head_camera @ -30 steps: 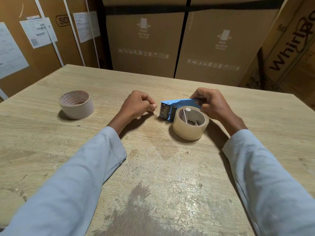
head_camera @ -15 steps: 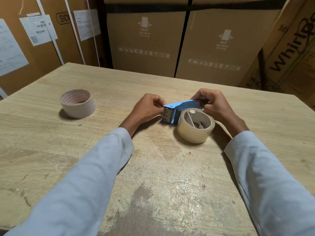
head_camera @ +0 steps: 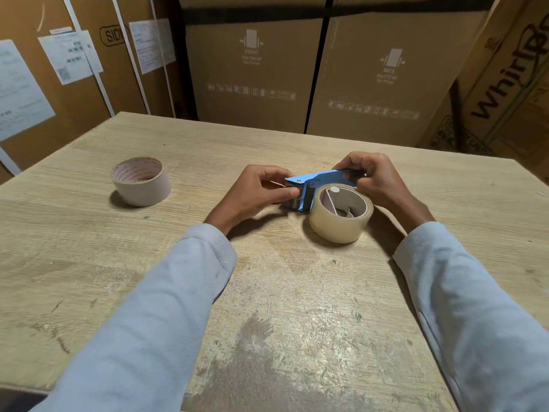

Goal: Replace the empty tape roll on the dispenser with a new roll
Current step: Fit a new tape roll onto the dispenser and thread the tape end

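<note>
A blue tape dispenser (head_camera: 315, 181) lies on its side near the middle of the wooden table (head_camera: 267, 292). A roll of clear tape (head_camera: 338, 223) sits around its hub. My right hand (head_camera: 374, 179) grips the dispenser's handle end behind the roll. My left hand (head_camera: 261, 190) pinches at the cutter end, thumb and fingers closed on the dispenser's front. An empty cardboard tape core (head_camera: 141, 181) stands apart on the table at the left.
Tall cardboard boxes (head_camera: 252, 63) stand close behind the table's far edge, and more boxes with paper labels (head_camera: 69, 56) line the left side. The table's front left corner ends near my left sleeve.
My left hand has moved right from a loose fist on the table onto the dispenser's cutter end. The dispenser has tilted slightly. My right hand stays on the handle.
</note>
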Action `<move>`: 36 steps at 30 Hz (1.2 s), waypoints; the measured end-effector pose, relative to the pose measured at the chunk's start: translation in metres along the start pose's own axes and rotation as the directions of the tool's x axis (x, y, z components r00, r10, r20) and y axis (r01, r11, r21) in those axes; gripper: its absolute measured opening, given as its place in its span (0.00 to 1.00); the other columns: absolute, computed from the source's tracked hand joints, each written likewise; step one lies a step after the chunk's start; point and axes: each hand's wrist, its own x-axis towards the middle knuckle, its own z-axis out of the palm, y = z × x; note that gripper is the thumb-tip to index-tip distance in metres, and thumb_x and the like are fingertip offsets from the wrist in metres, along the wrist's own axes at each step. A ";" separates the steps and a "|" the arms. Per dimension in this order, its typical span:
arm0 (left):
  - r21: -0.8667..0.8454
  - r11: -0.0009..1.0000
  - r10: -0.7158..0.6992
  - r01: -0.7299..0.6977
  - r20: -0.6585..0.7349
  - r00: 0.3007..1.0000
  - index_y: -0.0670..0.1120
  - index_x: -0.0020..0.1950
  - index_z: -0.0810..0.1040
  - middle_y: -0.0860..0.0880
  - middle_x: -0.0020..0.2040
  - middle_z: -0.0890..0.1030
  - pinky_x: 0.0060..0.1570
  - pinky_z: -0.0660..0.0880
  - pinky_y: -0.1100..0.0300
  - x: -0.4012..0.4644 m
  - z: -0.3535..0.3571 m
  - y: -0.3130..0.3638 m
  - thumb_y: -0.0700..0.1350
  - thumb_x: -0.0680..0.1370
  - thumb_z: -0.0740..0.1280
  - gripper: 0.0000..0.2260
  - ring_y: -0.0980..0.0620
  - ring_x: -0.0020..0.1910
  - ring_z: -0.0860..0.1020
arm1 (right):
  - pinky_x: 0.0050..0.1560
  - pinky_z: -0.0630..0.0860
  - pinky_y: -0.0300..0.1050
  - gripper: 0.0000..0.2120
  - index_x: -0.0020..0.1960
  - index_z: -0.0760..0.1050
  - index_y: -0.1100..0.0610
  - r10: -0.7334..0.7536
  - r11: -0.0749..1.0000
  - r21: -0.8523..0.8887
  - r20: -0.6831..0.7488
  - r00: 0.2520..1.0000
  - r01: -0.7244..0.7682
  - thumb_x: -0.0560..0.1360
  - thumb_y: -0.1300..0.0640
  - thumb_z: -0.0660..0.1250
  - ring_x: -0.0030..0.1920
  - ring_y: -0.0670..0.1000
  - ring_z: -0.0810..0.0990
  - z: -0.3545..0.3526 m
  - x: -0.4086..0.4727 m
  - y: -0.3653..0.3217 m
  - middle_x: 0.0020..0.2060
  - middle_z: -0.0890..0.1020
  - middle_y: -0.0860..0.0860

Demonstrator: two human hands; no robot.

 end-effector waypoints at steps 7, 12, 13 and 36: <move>0.185 0.981 0.092 -0.066 -0.137 0.986 0.44 0.58 0.83 0.47 0.49 0.85 0.56 0.80 0.47 0.006 0.005 -0.008 0.39 0.74 0.74 0.12 0.50 0.51 0.84 | 0.57 0.80 0.40 0.17 0.58 0.81 0.54 0.120 0.972 0.203 -0.004 0.993 -0.117 0.73 0.69 0.73 0.60 0.52 0.82 -0.016 -0.013 -0.010 0.58 0.83 0.52; 0.271 0.959 0.136 -0.079 -0.195 0.971 0.43 0.58 0.82 0.48 0.49 0.85 0.55 0.80 0.49 0.008 0.008 -0.008 0.40 0.75 0.73 0.12 0.51 0.50 0.83 | 0.64 0.75 0.52 0.33 0.68 0.76 0.50 0.169 0.985 -0.051 0.055 0.984 -0.166 0.70 0.32 0.71 0.66 0.51 0.77 -0.019 -0.037 -0.046 0.67 0.78 0.49; 0.280 0.957 0.141 -0.079 -0.206 0.968 0.43 0.58 0.83 0.48 0.49 0.85 0.55 0.81 0.50 0.008 0.009 -0.008 0.40 0.75 0.73 0.12 0.52 0.50 0.83 | 0.65 0.73 0.52 0.42 0.73 0.71 0.49 0.176 0.976 -0.150 0.102 0.979 -0.160 0.67 0.26 0.67 0.69 0.51 0.74 -0.016 -0.043 -0.054 0.72 0.74 0.49; 0.273 0.957 0.142 -0.098 -0.146 0.979 0.43 0.57 0.82 0.47 0.51 0.85 0.54 0.81 0.50 0.006 0.009 -0.009 0.39 0.71 0.77 0.16 0.51 0.52 0.83 | 0.71 0.60 0.44 0.55 0.80 0.57 0.46 0.126 0.987 -0.141 0.373 0.919 -0.078 0.61 0.42 0.83 0.75 0.47 0.61 -0.022 -0.044 -0.048 0.77 0.63 0.45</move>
